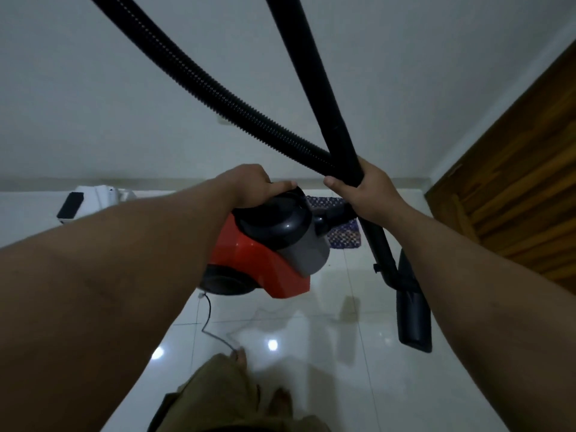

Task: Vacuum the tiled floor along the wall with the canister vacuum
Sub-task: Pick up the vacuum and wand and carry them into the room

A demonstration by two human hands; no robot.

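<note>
Head view: my left hand (260,185) was curled closed over dark top handle of red canister vacuum (265,254), which appeared lifted off tiled floor (327,338). Right hand (364,190) was wrapped shut round wand (327,98), hose (218,88) crossing it. Floor nozzle (413,316) hung just above tiles, wall (124,120) ahead. I judged best: set canister down clear of cord (208,310), then lay nozzle flat at wall.

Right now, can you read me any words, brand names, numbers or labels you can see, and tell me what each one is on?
None can be read.
Red canister vacuum: no brand or label shows on its red shell or dark top.
Black wand and ribbed hose: plain, no marking.
White object on the floor by the wall: no lettering can be made out at this blur.
</note>
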